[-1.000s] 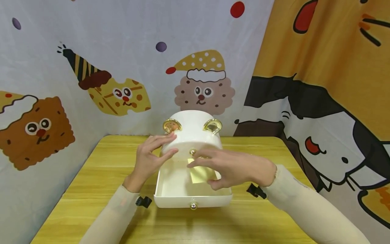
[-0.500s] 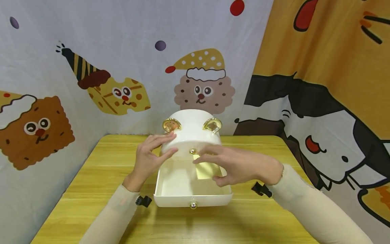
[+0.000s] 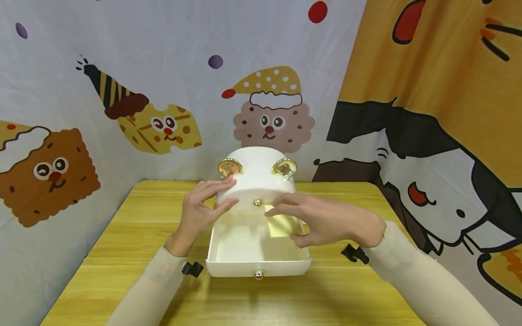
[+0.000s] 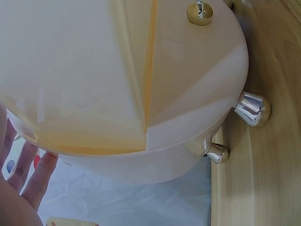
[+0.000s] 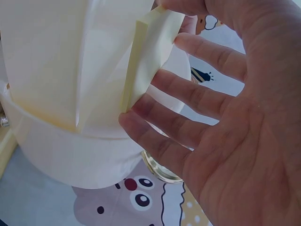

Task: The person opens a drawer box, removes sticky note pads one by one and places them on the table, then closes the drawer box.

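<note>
Right fingers [image 5: 195,94] pinch a yellow pad [image 5: 153,56]; spread left fingers [image 4: 41,179] seemingly touch the white box [image 3: 261,167].

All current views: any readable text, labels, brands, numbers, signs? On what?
None readable.
White drawer box, yellow paper: no lettering on the visible faces.
Backdrop: cartoons and dots, no words.
Black wrist devices: too small to tell.
</note>
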